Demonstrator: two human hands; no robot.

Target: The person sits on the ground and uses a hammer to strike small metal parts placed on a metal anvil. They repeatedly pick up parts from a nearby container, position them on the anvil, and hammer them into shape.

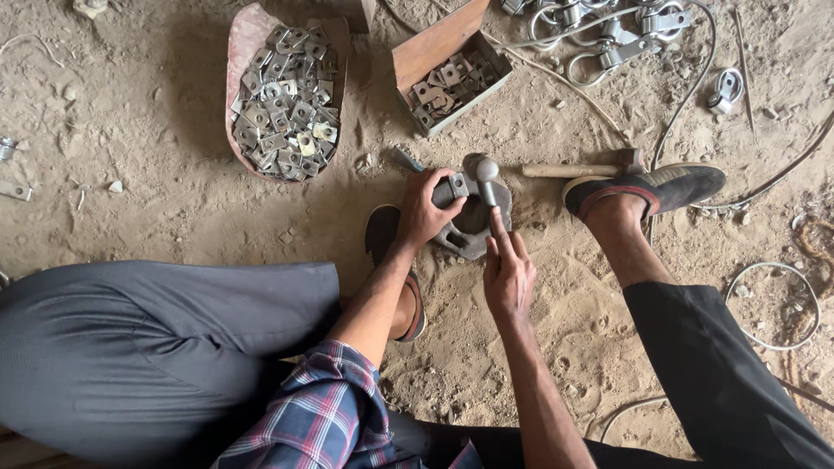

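On the sandy floor (156,174), between the person's feet, sits a dark round metal block (469,227) used as an anvil. Left hand (426,208) is curled tight on a small square metal plate (458,183), pinning it on the block's upper edge. Right hand (508,274) is closed round a short rod-like tool (488,187) with a rounded top, index finger stretched along the shaft.

Step in hand, as I read it: lining the tool up on the plate, setting-up stage, no strike under way. Next move would likely call for a firm hold on the plate, tool tip centred on it, and something to hit with; the hammer (582,168) lies just beyond the block, untouched, so one hand would have to let go first.

Tool's long axis runs roughly away from the person, rounded end on the far side, lower end at the fingers; how steeply it stands can't be told from above. Plate looks flat, edges about square to the block; too small to tell more.

Around: a curved tray (248,52) heaped with similar square plates up left, an open box (426,52) with fewer of them beside it, a bunch of shackles (599,35) top right, loose wire (773,304) right. Right foot in a dark shoe (660,187) near the hammer head; left foot in a sandal (382,234) just left of the block.
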